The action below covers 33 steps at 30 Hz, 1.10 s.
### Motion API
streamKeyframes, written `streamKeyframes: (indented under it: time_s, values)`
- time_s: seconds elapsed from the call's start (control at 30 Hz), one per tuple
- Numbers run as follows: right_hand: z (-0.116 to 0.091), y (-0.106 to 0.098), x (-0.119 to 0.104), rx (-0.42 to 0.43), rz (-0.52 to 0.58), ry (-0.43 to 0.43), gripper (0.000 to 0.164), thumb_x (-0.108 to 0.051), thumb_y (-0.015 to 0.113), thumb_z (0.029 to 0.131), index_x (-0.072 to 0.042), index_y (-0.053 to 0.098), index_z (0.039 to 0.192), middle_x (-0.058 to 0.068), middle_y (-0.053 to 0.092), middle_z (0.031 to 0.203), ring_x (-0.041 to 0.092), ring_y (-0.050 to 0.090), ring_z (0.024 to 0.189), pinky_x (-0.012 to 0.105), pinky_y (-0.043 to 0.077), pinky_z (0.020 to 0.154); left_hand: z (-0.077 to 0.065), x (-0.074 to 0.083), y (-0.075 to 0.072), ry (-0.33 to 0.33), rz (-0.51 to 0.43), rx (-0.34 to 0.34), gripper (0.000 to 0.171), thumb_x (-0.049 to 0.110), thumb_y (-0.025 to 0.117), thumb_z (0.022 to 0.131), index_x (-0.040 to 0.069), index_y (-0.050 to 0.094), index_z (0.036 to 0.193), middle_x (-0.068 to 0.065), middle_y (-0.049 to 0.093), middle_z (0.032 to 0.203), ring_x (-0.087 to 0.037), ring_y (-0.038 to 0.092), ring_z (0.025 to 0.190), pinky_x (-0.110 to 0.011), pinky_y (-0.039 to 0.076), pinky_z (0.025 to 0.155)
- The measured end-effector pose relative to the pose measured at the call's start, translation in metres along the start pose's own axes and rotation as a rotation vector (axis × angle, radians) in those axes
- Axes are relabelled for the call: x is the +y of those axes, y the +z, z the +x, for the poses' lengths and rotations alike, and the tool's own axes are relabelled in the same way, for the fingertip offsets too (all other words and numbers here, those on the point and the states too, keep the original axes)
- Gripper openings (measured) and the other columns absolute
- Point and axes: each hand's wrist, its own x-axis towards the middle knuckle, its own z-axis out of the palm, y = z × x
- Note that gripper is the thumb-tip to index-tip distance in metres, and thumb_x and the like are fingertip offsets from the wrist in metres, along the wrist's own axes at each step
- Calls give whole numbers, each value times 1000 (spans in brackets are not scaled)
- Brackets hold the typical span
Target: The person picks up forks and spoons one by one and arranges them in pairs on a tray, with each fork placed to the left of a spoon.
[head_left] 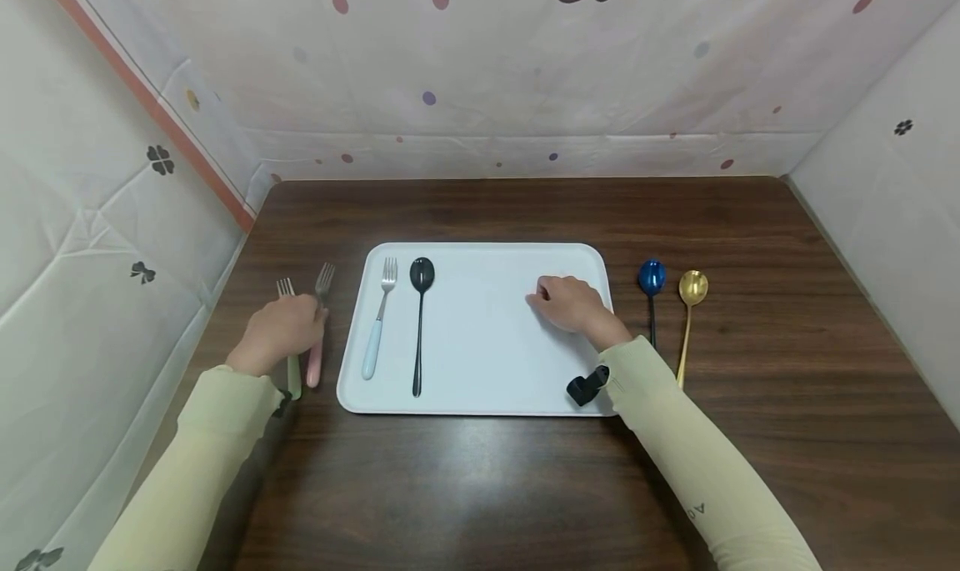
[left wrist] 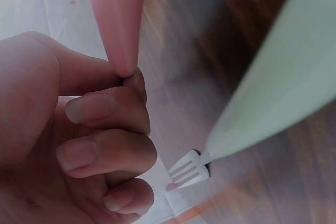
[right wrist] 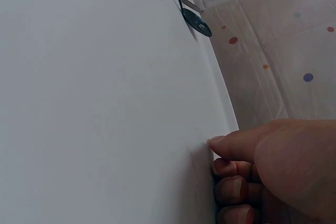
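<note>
At the left of the table my left hand (head_left: 279,334) pinches a pink-handled fork (head_left: 314,364) between thumb and index finger, at the narrow neck of its handle (left wrist: 118,24). Beside it, under the same hand, lies a green-handled fork (head_left: 294,377), apart from the fingertips in the left wrist view. My right hand (head_left: 573,304) is over the right part of a white tray (head_left: 487,346), fingers loosely curled and holding nothing. On the tray's left side lie a light-blue-handled fork (head_left: 372,346) and a black spoon (head_left: 421,277), side by side.
Right of the tray, a spoon with a blue bowl (head_left: 652,277) and a gold spoon (head_left: 692,289) lie on the brown wooden table (head_left: 465,488), partly behind the right forearm. Patterned white cloth (head_left: 480,71) hangs along the table's back and sides.
</note>
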Motion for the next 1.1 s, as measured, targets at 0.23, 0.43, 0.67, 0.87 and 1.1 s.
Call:
streamKeyframes:
  time_s: [0.23, 0.43, 0.67, 0.87, 1.1]
  values:
    - [1, 1, 0, 3, -3, 5, 28, -37, 47, 94, -11, 55, 91, 5, 52, 73, 21, 49, 70, 34, 37, 65, -1, 7, -3, 49, 5, 26, 38, 27, 32, 97, 9, 53, 71, -7, 47, 65, -22, 45, 56, -36, 36, 48]
    - [0, 0, 1, 2, 0, -4, 28, -37, 47, 94, -10, 56, 92, 5, 51, 72, 21, 48, 70, 34, 36, 65, 0, 15, -3, 69, 11, 57, 34, 25, 35, 95, 10, 53, 71, -7, 50, 66, -23, 47, 60, -39, 38, 51]
    - [0, 2, 1, 26, 4, -1, 28, -38, 48, 93, -12, 54, 86, 5, 51, 71, 21, 47, 68, 34, 36, 64, 2, 26, -3, 96, 30, 75, 31, 25, 37, 95, 7, 55, 77, -7, 48, 64, -22, 46, 59, -38, 38, 52]
    - [0, 3, 2, 28, -3, 2, 28, -38, 47, 93, -12, 53, 85, 5, 50, 71, 21, 47, 67, 34, 36, 63, 5, 35, -2, 107, 30, 82, 29, 24, 38, 94, 6, 55, 79, -7, 46, 63, -22, 45, 58, -36, 36, 50]
    - [0, 2, 1, 29, -6, 5, 28, -38, 48, 93, -11, 53, 85, 5, 49, 71, 21, 47, 68, 34, 35, 64, 9, 44, 0, 101, 13, 59, 30, 25, 39, 94, 8, 53, 74, -7, 45, 62, -21, 44, 55, -35, 35, 50]
